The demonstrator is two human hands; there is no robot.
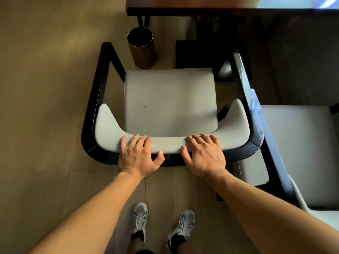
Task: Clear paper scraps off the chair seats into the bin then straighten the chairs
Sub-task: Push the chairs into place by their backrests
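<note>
Hands lie flat on the chair's padded back: left hand and right hand, side by side, fingers straight, gripping nothing. Both arms reach forward. The floor is light wood. A dark worktop stands beyond the chair. The round bin stands on the floor just past the grey seat, maybe touching the frame. Another chair stands right beside it.

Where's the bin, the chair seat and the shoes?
bin [145, 52], head view, on its outer wall.
chair seat [169, 99], head view, middle of the grey cushion.
shoes [140, 218], head view, on the left shoe's laces.
</note>
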